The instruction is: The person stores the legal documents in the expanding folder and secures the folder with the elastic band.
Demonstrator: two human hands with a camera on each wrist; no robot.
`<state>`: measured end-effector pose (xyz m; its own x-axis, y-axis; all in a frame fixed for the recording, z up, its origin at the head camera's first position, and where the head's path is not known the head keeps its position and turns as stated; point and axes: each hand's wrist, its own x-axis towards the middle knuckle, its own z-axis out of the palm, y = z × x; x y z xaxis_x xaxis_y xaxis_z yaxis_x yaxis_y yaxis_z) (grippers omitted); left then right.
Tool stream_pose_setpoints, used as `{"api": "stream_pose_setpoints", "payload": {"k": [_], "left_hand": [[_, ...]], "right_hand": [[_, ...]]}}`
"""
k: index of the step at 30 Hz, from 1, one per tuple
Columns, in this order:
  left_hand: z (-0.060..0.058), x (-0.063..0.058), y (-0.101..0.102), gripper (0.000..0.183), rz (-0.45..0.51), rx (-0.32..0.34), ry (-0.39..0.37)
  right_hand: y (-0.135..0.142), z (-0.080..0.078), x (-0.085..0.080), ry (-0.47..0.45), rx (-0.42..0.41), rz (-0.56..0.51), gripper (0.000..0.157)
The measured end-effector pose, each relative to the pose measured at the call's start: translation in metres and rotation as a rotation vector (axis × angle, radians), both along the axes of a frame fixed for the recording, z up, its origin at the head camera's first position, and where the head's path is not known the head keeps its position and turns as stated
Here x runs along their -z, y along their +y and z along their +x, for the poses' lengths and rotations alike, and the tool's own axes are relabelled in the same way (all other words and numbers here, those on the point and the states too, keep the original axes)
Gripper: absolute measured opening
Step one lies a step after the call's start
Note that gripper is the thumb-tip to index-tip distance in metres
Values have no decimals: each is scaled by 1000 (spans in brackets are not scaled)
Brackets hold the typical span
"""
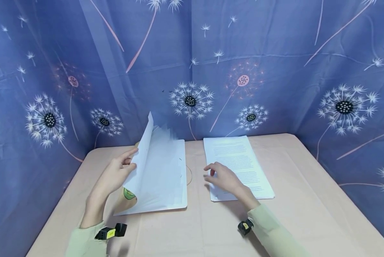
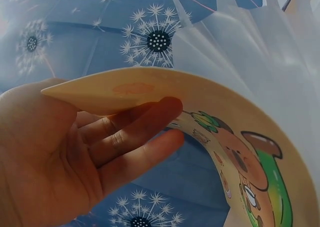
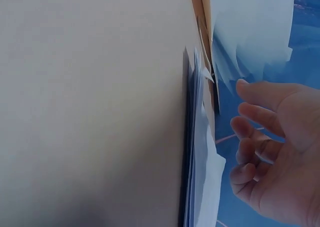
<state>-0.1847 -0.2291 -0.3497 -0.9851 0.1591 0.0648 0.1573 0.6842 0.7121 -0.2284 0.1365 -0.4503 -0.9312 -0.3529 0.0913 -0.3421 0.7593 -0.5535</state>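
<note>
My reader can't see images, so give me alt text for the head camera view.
A person's left hand holds up the cover of a folder of translucent sleeves, while the right hand hovers over a stack of printed pages. Folder and stack lie on a peach tablecloth, with blue dandelion-print fabric behind.

From your right hand (image 1: 225,177), you can pass over tabletop (image 1: 192,232) toward 7 o'clock. Toward 9, a thin cord loop (image 1: 191,174) juts into your gap from the folder (image 1: 166,175). The raised cover (image 2: 220,102) blocks your left hand (image 1: 114,175) at 3; the curtain (image 1: 192,64) bars 12.
</note>
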Motion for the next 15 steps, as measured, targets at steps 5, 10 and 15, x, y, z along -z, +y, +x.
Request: {"api": "stream_pose_setpoints", "payload": {"k": [5,10,15], "left_hand": [[0,2,0,56,-2,-1,13],[1,2,0,56,-4,-8,12],[1,1,1,56,-10,-21,9]], "right_hand": [[9,3,-1,20,15,25,36],[22,5,-2,49,40,49,35],[37,5,-2,54,74,57,36]]}}
